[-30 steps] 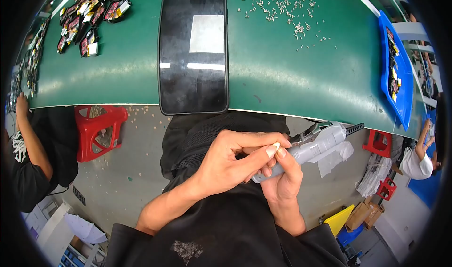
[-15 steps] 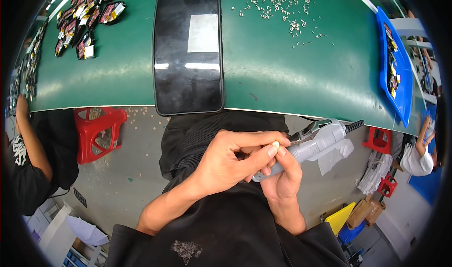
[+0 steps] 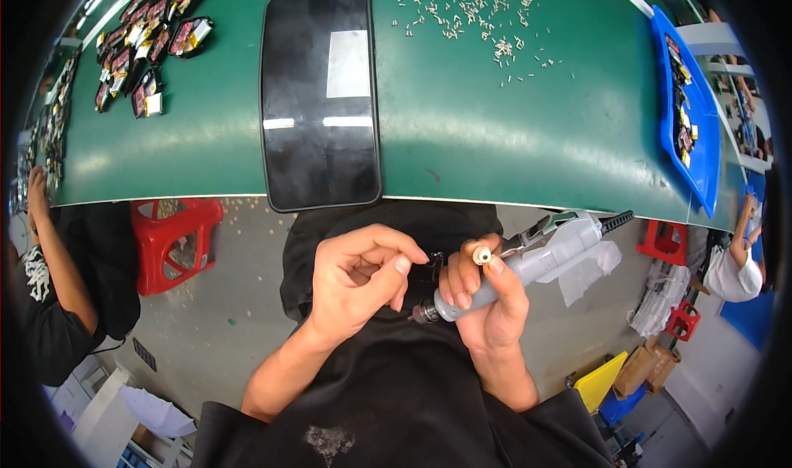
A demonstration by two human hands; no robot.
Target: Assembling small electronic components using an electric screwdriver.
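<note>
My right hand wraps round a grey electric screwdriver, slanted with its ribbed black cord end up to the right and its metal nose down to the left. Between that hand's thumb and forefinger is a small cream cylindrical piece with a dark hole facing up. My left hand is a short way to the left, fingers loosely curled, forefinger and thumb tips apart. A tiny dark bit shows beside the left forefinger tip; whether it is touched I cannot tell.
A black glossy panel lies on the green table, with scattered small pins to its right. Black pouch-like units lie far left; a blue tray holds more at right. Red stools and co-workers flank me.
My left hand has drawn back to the left, away from the cream piece. The piece now shows its holed end in my right fingers, and the screwdriver's nose has come into sight.
</note>
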